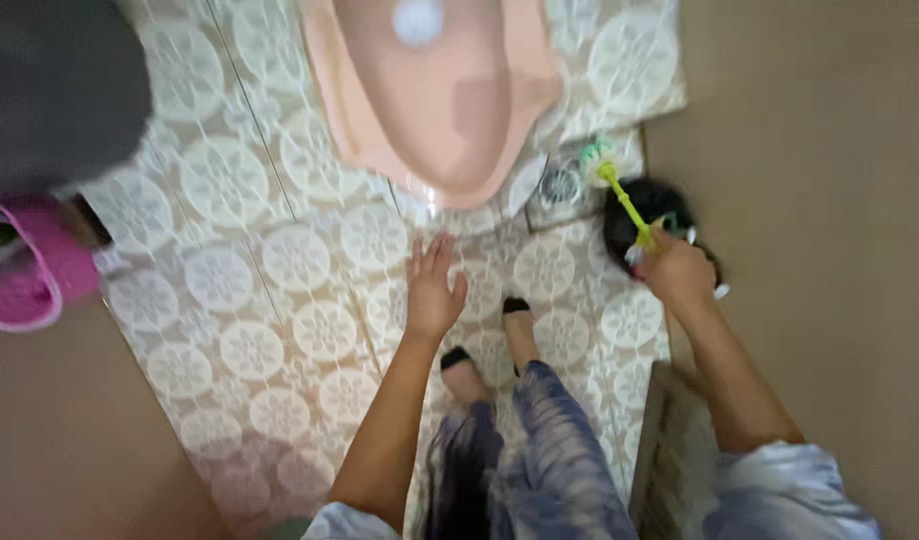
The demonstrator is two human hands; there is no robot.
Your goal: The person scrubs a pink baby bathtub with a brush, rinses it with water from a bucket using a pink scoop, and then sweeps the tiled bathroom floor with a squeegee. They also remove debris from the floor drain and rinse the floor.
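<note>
1. The pink perforated plastic basket [25,270] at nine o'clock stands well apart from both hands, beside a dark grey rounded shape [60,85] that is too blurred to identify.
2. The left hand [432,290] hovers empty at centre, fingers spread apart, just below the peach ceramic squat pan [435,95] at twelve o'clock. It might brush the pan's soiled rim.
3. The patterned white floor tiles [270,260] could be slippery; the feet in black slippers [490,340] stand near the pan's edge.
4. The right hand [675,270] at three o'clock is clamped on the yellow-green plastic toilet brush [620,195], whose bristle head lies near the round metal floor drain [560,185]. A swing might flick drips toward the dark object [645,205] behind.
</note>
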